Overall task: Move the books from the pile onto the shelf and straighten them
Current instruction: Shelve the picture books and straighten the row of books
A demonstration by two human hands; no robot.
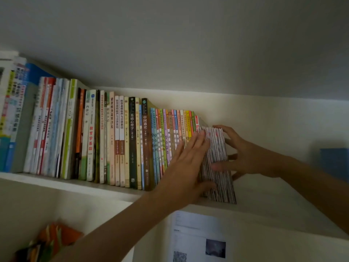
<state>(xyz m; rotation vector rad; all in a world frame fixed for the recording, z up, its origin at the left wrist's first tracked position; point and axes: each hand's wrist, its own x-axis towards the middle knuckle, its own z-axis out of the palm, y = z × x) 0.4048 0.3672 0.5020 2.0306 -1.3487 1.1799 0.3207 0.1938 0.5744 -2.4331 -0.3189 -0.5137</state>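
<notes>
A long row of upright books point(113, 138) fills the white shelf point(94, 186) from the far left to past the middle. At the row's right end stands a thick batch of thin booklets point(217, 152), spines outward. My left hand point(187, 163) lies flat with fingers spread against the batch's left front, thumb curled round its lower edge. My right hand point(243, 152) wraps the batch's right side, with the thumb across the spines and the fingers on top and behind. The batch leans slightly to the left against the coloured thin books point(170, 135).
Bare shelf board point(273, 201) runs to the right of the batch. A blue object point(334, 163) stands at the far right. A printed sheet point(196, 239) hangs below the shelf. Orange and mixed-colour books point(52, 241) lie at the lower left.
</notes>
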